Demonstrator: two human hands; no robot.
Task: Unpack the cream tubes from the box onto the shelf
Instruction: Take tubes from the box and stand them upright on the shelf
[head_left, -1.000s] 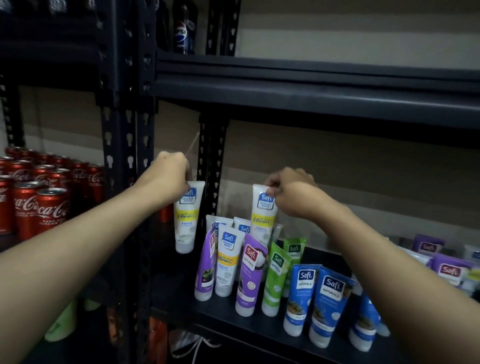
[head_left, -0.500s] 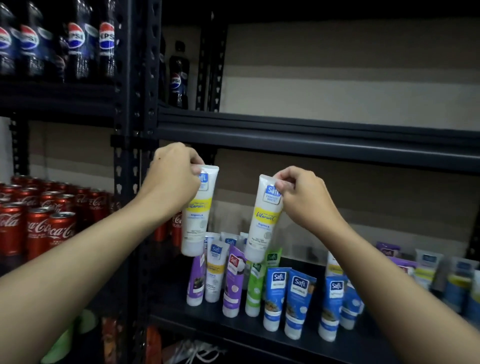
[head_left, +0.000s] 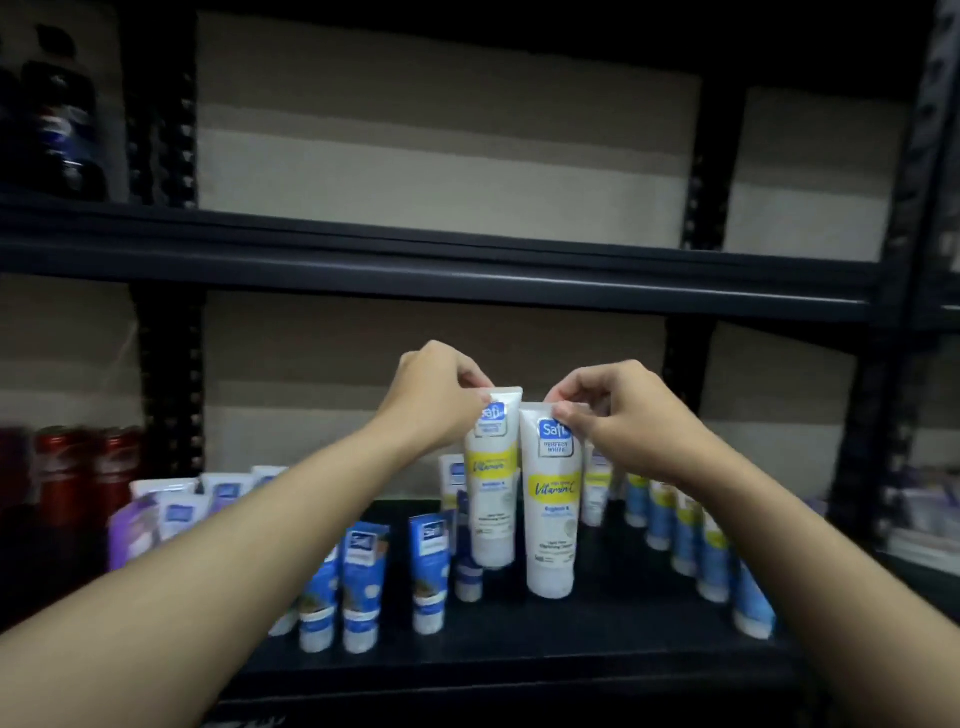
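Two white cream tubes with yellow bands hang cap-down side by side above the dark shelf board (head_left: 519, 654). My left hand (head_left: 436, 400) pinches the top edge of the left tube (head_left: 491, 499). My right hand (head_left: 618, 415) pinches the top of the right tube (head_left: 551, 519), which hangs slightly lower and nearer. Their caps are close to the shelf; contact cannot be told. The box is not in view.
Several blue tubes (head_left: 363, 587) stand in front left, purple and white tubes (head_left: 156, 519) further left, a row of blue-yellow tubes (head_left: 691, 540) at right. Red cans (head_left: 67, 478) sit beyond the left upright post (head_left: 166, 384). An upper shelf beam (head_left: 467, 270) crosses overhead.
Both hands carried their tubes rightward and brought them close together over the middle of the shelf. The view swung right, pushing the cans to the far left edge.
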